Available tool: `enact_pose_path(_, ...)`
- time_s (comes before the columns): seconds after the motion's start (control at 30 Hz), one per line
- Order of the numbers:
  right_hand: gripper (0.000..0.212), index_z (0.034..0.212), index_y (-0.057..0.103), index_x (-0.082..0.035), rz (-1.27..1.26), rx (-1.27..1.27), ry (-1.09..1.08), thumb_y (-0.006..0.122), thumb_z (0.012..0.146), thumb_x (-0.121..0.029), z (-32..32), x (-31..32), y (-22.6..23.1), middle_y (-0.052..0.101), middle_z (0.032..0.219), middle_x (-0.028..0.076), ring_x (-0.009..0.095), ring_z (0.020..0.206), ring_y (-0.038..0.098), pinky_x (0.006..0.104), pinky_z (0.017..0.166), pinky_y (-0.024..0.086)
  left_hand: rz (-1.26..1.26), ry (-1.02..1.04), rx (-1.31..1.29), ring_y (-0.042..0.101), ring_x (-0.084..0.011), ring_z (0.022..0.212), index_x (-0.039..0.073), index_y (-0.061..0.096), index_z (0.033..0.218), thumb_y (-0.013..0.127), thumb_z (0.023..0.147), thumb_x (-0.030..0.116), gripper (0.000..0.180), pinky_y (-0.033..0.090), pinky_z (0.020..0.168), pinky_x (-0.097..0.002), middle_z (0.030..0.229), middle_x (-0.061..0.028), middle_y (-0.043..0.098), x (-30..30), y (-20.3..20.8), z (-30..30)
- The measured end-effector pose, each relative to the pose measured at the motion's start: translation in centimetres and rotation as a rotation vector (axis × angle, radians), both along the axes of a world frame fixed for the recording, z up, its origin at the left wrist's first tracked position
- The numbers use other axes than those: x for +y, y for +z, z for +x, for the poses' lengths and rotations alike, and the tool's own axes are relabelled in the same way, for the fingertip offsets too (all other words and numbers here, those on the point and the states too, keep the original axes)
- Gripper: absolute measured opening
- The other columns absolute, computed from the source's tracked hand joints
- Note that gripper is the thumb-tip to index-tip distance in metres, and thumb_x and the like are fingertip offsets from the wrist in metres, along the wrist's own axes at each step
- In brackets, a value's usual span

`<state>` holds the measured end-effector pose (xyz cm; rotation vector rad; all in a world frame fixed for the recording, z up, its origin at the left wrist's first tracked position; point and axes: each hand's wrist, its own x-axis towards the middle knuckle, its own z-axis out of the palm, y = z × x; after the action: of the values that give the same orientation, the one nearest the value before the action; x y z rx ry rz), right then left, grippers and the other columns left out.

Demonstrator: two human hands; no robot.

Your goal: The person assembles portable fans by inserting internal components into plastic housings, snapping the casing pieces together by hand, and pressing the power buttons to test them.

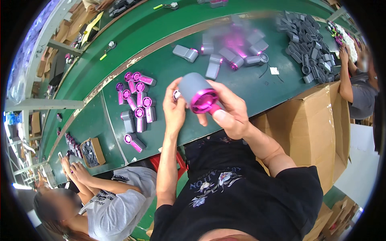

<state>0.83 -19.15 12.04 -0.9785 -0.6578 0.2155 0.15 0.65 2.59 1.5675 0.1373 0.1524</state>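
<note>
A handheld fan [195, 90] with a grey rounded shell and a shiny magenta ring is held up in front of me, its open round end tilted toward me. My right hand [229, 110] is closed round its magenta lower part, the thumb in front. Close against the fan's left side, my left hand [175, 106] has curled fingers, with a small round pale part [177, 94] showing between them. Whether the left fingers also press on the shell is hard to make out. Grey-and-magenta fan bodies [214, 65] lie on the green table just beyond.
Several magenta-faced fans [139, 112] lie in a group at left. A heap of grey shells [309, 48] sits far right, near a large cardboard box [309, 124]. A co-worker [116, 201] sits at left beside a small carton [98, 152]. Another person [360, 92] is at right.
</note>
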Motion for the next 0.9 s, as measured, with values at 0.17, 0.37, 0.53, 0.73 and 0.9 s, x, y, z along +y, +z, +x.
enact_pose_path(0.17,0.062,0.164,0.04,0.009,-0.05,0.114,0.023,0.053,0.113,-0.024,1.1,0.8,-1.7,0.065,0.109,0.008,0.012,0.089,0.062,0.0313,0.08,0.055,-0.109,-0.041,-0.018,0.06,-0.0078,0.08,0.0,0.055,0.153,0.051,0.107,-0.008,0.048,0.051,0.069,-0.0237,0.111,-0.0056,0.067,1.1,-2.2,-1.1)
enact_pose_path(0.37,0.06,0.163,0.04,0.007,-0.118,0.16,0.054,0.053,0.114,-0.026,3.2,1.9,-4.7,0.068,0.127,0.014,0.016,0.089,0.067,0.0324,0.075,0.057,-0.062,0.058,-0.086,0.059,-0.0078,0.079,0.001,0.053,0.155,0.05,0.106,-0.006,0.049,0.05,0.068,-0.023,0.115,-0.0055,0.064,1.6,-0.3,-2.4)
enact_pose_path(0.53,0.063,0.166,0.041,0.0,-0.274,0.156,-0.002,0.059,0.114,-0.031,4.7,3.5,-7.3,0.068,0.128,0.011,0.017,0.095,0.07,0.0334,0.08,0.059,-0.072,0.111,-0.038,0.061,-0.0108,0.081,0.0,0.051,0.147,0.049,0.1,-0.011,0.048,0.052,0.066,-0.025,0.12,-0.0101,0.061,0.7,-0.9,-3.8)
enact_pose_path(0.73,0.048,0.139,0.061,0.003,-1.047,-0.511,-0.418,0.072,0.104,-0.027,8.8,5.6,-10.6,0.067,0.125,0.023,0.044,0.104,0.071,0.0514,0.092,0.059,0.028,0.009,0.007,0.064,-0.0089,0.079,0.001,0.069,0.12,0.06,0.099,-0.009,0.025,0.054,0.071,-0.0262,0.101,-0.0047,0.072,-0.4,-2.8,-5.2)
enact_pose_path(0.9,0.046,0.121,0.068,0.006,-1.192,-1.004,-0.588,0.08,0.089,-0.025,11.3,10.0,-10.2,0.064,0.11,0.017,0.034,0.104,0.063,0.0432,0.079,0.058,0.21,-0.016,-0.057,0.068,-0.0165,0.084,-0.001,0.072,0.115,0.06,0.095,-0.01,0.024,0.056,0.078,-0.0308,0.1,-0.0096,0.074,-0.8,-2.6,-4.9)
